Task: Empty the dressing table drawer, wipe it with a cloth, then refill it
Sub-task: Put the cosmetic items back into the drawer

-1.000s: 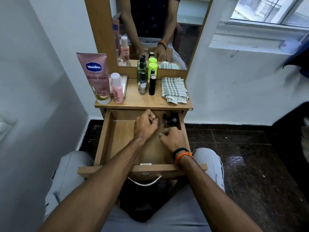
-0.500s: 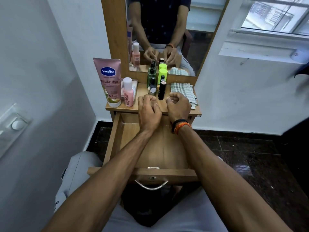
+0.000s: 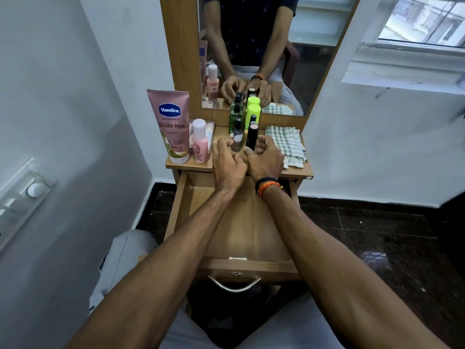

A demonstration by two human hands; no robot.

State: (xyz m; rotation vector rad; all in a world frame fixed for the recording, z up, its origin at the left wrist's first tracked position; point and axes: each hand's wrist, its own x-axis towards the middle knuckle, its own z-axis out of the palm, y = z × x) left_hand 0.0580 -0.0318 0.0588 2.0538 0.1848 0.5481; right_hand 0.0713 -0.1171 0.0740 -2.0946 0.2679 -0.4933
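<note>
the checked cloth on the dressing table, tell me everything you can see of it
The checked cloth is white with grey-green stripes crossing in a check, soft woven fabric by its look. It lies folded in loose layers, flat on the right end of the wooden tabletop, in front of the mirror, which reflects it. Its front edge is uneven, near the table's edge. The right hand is beside its left edge; whether they touch is unclear.

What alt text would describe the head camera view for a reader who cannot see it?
Both hands, left hand and right hand, rest curled on the dressing table top above the open drawer. Around them stand a pink Vaseline tube, a small pink bottle and several small bottles; a folded checked cloth lies to the right.
</note>
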